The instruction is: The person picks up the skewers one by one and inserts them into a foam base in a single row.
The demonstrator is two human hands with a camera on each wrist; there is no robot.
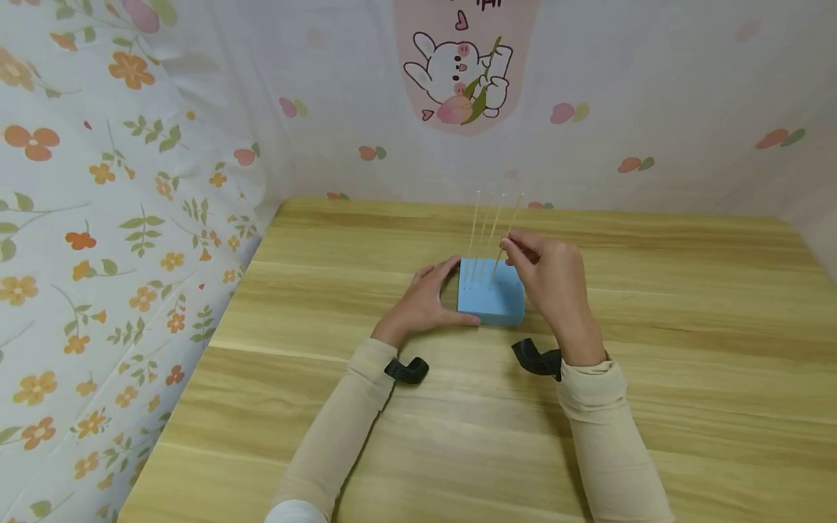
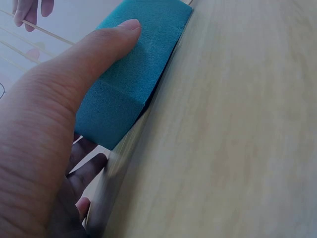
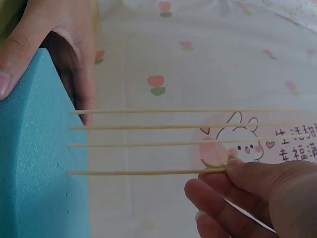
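Note:
A light blue foam block stands on the table, with small holes in its top face. My left hand holds it from the left, thumb along the front side and the other fingers around the far side. My right hand pinches a thin wooden skewer between thumb and fingertips, partway up its length. That skewer's lower end meets the block's top, and it tilts slightly right in the head view. Three more skewers stand upright in the block to its left, in a row.
The wood-grain table reaches back to a white printed curtain with a rabbit picture. A flowered curtain hangs along the left edge. Black curved wrist mounts sit by both sleeves.

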